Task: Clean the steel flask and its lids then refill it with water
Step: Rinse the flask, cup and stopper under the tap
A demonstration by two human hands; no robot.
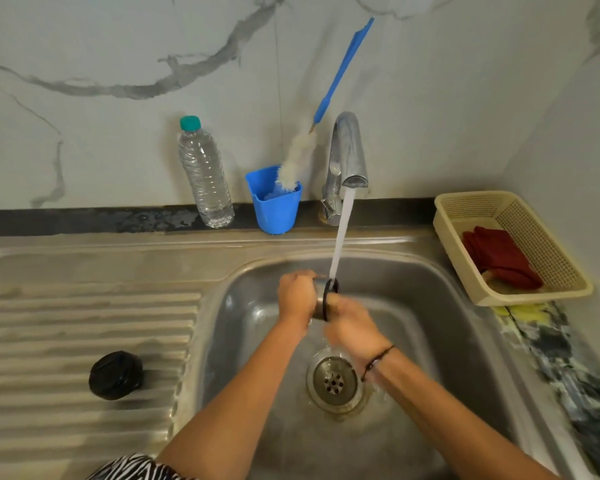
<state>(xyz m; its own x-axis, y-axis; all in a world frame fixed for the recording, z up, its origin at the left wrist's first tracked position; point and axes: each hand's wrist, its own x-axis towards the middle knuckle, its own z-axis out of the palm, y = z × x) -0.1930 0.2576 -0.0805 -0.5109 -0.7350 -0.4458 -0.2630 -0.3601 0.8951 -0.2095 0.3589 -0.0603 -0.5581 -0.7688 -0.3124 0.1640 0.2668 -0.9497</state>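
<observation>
hands: left hand and right hand grip steel lid under tap stream, over sink
black cap: on drainboard, left of basin

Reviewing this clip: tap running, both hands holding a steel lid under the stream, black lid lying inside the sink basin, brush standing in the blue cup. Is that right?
Not quite. In the head view the black lid lies on the ribbed drainboard left of the basin, not inside it. The rest holds: the tap runs, left hand and right hand hold the steel lid under the stream, and the brush stands in the blue cup.
</observation>
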